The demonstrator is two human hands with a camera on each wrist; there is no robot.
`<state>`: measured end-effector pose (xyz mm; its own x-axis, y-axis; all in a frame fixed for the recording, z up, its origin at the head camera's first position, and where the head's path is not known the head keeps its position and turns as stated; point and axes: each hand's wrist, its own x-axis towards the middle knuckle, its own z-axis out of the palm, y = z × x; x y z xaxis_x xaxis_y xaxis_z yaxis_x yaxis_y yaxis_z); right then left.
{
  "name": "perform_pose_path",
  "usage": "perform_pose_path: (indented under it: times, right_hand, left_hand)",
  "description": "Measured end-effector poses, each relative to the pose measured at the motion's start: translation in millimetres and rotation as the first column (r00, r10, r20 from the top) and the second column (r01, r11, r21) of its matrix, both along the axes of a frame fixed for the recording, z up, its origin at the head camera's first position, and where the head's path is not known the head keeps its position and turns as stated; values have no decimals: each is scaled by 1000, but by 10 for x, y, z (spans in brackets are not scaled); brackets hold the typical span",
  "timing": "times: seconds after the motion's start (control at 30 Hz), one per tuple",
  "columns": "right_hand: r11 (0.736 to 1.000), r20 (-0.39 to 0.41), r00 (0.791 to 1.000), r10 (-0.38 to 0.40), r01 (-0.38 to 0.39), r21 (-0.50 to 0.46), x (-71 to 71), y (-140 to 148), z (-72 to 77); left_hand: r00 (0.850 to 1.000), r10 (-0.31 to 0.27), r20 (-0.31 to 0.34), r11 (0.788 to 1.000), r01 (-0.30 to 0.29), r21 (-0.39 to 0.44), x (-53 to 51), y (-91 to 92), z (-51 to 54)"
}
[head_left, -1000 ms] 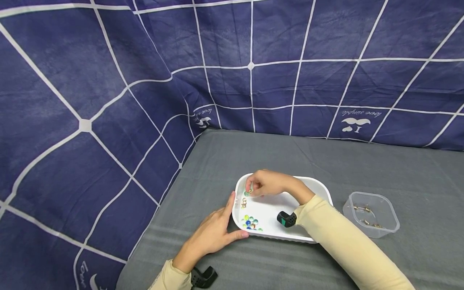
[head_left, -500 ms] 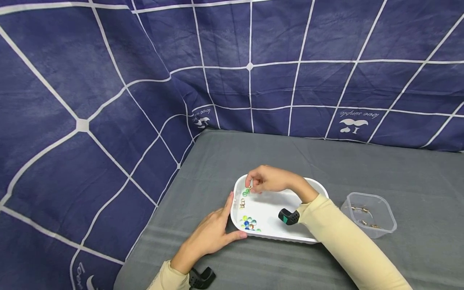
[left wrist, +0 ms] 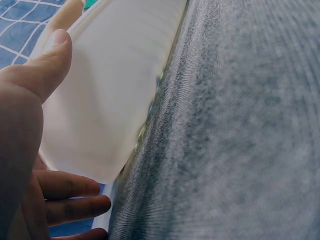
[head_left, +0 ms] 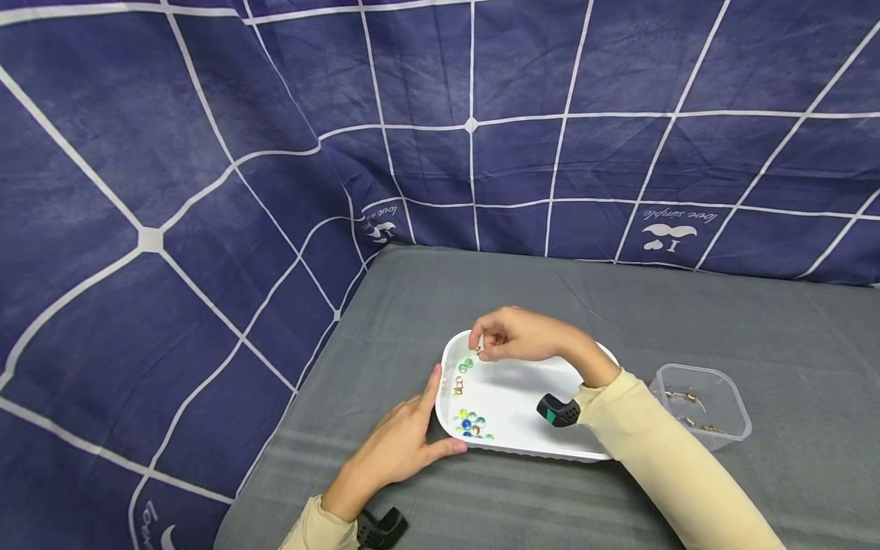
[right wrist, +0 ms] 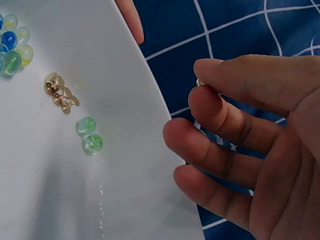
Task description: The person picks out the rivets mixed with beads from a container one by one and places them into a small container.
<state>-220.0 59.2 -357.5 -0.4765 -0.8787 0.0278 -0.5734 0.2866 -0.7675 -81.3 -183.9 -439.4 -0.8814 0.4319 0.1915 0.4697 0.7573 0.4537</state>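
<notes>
My right hand [head_left: 516, 334] pinches a small gold piece [right wrist: 200, 82] between thumb and index fingertip, above the far left part of the white tray [head_left: 519, 397]; the fingertips hide most of it. Expect a light, rigid, smooth part, hard to damage but easily dropped; grip by its edges. My left hand [head_left: 395, 443], thumb and fingers spread wide, rests against the tray's near left corner. Tray contents, left end: two green marbles [right wrist: 93, 143], gold studs [right wrist: 59, 92] and a mixed-colour marble cluster [right wrist: 9, 42]. The clear box [head_left: 736, 409], right of the tray, contains further gold parts [head_left: 690, 397].
</notes>
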Motion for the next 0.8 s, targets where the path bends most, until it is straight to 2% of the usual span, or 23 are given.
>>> perform_pose_path:
  times: [0.27, 0.5, 0.8]
  right_hand:
    - [1000, -17, 999, -30, 30, 2, 55, 114, 80]
    - [998, -72, 995, -63, 63, -2, 123, 251, 219]
    - [994, -166, 980, -108, 110, 0, 229, 500, 332]
  left_hand:
    - [1000, -5, -11, 1000, 5, 5, 7, -1, 1]
    - [1000, -6, -9, 1000, 6, 8, 6, -2, 7]
    - [1000, 1, 3, 1000, -1, 15, 11, 1, 27]
